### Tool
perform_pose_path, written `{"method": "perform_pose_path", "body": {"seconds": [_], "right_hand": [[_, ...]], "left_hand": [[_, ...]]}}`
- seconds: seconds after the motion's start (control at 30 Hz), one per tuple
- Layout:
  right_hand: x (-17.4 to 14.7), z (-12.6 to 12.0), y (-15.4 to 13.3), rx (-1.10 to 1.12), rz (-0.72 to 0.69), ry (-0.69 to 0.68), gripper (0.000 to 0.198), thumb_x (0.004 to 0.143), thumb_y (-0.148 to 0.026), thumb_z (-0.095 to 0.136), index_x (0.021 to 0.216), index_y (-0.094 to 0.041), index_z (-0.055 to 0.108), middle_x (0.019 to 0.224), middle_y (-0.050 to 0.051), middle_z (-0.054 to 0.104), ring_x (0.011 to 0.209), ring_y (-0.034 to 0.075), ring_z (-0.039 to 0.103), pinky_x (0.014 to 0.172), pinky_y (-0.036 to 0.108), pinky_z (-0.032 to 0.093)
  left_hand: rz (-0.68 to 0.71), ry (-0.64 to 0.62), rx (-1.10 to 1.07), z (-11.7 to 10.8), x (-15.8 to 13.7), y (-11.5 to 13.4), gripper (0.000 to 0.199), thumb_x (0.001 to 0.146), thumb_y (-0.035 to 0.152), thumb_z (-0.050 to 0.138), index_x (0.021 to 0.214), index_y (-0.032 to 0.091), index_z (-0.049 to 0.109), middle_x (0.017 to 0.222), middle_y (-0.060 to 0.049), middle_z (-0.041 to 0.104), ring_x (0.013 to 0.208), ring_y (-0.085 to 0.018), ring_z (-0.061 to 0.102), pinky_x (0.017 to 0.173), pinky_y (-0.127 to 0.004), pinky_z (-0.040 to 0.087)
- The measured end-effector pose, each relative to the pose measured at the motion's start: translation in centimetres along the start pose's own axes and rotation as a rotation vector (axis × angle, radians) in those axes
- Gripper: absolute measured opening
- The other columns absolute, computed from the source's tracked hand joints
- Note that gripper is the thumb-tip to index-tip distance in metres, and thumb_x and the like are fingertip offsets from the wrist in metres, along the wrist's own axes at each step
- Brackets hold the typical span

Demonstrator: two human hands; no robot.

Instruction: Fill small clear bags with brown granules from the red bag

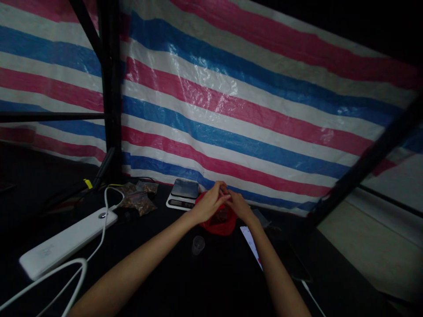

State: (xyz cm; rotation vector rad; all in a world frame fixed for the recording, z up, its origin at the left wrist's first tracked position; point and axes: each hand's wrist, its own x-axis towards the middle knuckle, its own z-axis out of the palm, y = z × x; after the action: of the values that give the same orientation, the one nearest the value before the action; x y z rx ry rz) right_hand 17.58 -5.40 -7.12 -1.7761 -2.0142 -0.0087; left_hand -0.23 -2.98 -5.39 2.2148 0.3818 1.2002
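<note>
At the far edge of the surface (216, 279), near its middle: one red container (228, 227), soft or rigid not distinguishable, with dark brownish contents. Left hand (210, 205) and right hand (239, 206): brought together over the container, fingertips meeting; whether either grip holds anything cannot be told, the fingers being small and dim.

Just left of the container, by the far edge: one white scale (179, 203) with dark platform, partly behind the left hand. Farther left along that edge: several clear packets (140, 203) of brown pieces, grouped together. Toward the left edge: one white power strip (66, 242), lying at a slant, with white cable (105, 220).

Nearer the front edge than the container: one small clear cup (198, 245). Beside the right forearm: one white printed sheet or lit screen (250, 243), partly covered. Behind the far edge: striped sheeting (231, 114) in red, white and blue.
</note>
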Motion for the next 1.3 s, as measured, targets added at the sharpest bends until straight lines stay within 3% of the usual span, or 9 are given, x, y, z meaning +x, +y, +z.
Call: {"method": "perform_pose_path", "body": {"seconds": [0.07,0.17,0.33,0.43,0.57,0.63,0.83,1.17,1.3], "right_hand": [[0.2,0.1,-0.1,0.056,-0.057,-0.012,0.017,0.078,-0.018,0.046,0.089,-0.018,0.059,0.090,0.007,0.063,0.083,0.019,0.057,0.076,0.030,0.041],[0.4,0.0,0.3,0.115,-0.043,-0.014,0.021,0.074,-0.010,0.044,0.082,-0.017,0.062,0.087,0.007,0.065,0.083,0.018,0.057,0.079,0.030,0.041],[1.2,-1.1,1.7,0.134,0.080,-0.089,0.020,0.070,-0.015,0.053,0.088,-0.017,0.062,0.087,0.004,0.066,0.081,0.017,0.059,0.075,0.028,0.044],[1.8,-1.3,2.1,0.093,0.081,-0.098,0.019,0.069,-0.017,0.057,0.088,-0.017,0.063,0.088,0.005,0.066,0.083,0.018,0.059,0.076,0.028,0.043],[2.0,-1.1,2.1,0.055,0.062,-0.130,0.016,0.069,-0.016,0.058,0.084,-0.016,0.064,0.084,0.005,0.066,0.080,0.017,0.059,0.074,0.027,0.042],[1.8,-1.0,1.9,0.054,0.051,-0.131,0.016,0.070,-0.015,0.058,0.084,-0.016,0.064,0.083,0.004,0.066,0.080,0.017,0.059,0.073,0.026,0.042],[1.3,-2.0,0.3,-0.009,-0.058,-0.049,0.017,0.072,-0.017,0.055,0.086,-0.019,0.064,0.092,0.003,0.064,0.087,0.017,0.056,0.080,0.028,0.039],[1.5,-1.2,0.7,0.151,-0.062,-0.014,0.015,0.073,-0.021,0.054,0.082,-0.019,0.065,0.085,0.002,0.065,0.080,0.017,0.058,0.075,0.028,0.042],[1.4,-1.5,0.8,0.205,-0.049,0.014,0.015,0.073,-0.022,0.053,0.081,-0.020,0.065,0.085,0.002,0.066,0.082,0.017,0.058,0.076,0.029,0.042]], "left_hand": [[0.015,-0.080,0.025,1.7,0.0,1.1,0.024,0.087,0.028,0.038,0.109,0.018,0.036,0.101,-0.006,0.053,0.094,-0.015,0.052,0.082,-0.028,0.041],[-0.012,-0.198,0.311,3.5,-0.3,0.9,0.024,0.087,0.025,0.036,0.108,0.015,0.041,0.107,-0.010,0.052,0.094,-0.019,0.054,0.076,-0.031,0.044],[-0.030,-0.430,0.774,3.7,-0.9,-1.4,0.021,0.084,0.020,0.040,0.094,0.010,0.056,0.087,-0.012,0.061,0.083,-0.023,0.057,0.067,-0.033,0.044],[-0.133,-0.419,1.020,3.1,-0.8,-2.0,0.020,0.079,0.007,0.044,0.085,0.007,0.062,0.081,-0.014,0.063,0.093,-0.025,0.052,0.078,-0.036,0.038],[-0.105,-0.327,1.205,2.9,-0.5,-2.5,0.026,0.078,0.007,0.045,0.099,0.006,0.060,0.104,-0.016,0.059,0.106,-0.024,0.044,0.088,-0.036,0.029],[-0.107,-0.304,1.234,2.8,-0.6,-3.0,0.028,0.079,0.007,0.043,0.104,0.008,0.058,0.109,-0.015,0.057,0.105,-0.023,0.044,0.086,-0.035,0.030],[-0.289,-0.406,1.065,1.3,-0.6,-3.7,0.026,0.079,0.005,0.039,0.076,0.008,0.065,0.075,-0.015,0.065,0.078,-0.023,0.056,0.075,-0.036,0.032],[-0.133,-0.089,0.992,-1.1,-0.7,-3.9,0.038,0.082,0.041,0.041,0.077,0.011,0.065,0.082,-0.015,0.060,0.092,-0.028,0.046,0.083,-0.042,0.027],[-0.116,-0.109,1.055,-2.6,-0.7,-4.4,0.025,0.078,0.030,0.049,0.074,0.011,0.064,0.092,-0.016,0.055,0.099,-0.031,0.040,0.084,-0.043,0.027]]}}
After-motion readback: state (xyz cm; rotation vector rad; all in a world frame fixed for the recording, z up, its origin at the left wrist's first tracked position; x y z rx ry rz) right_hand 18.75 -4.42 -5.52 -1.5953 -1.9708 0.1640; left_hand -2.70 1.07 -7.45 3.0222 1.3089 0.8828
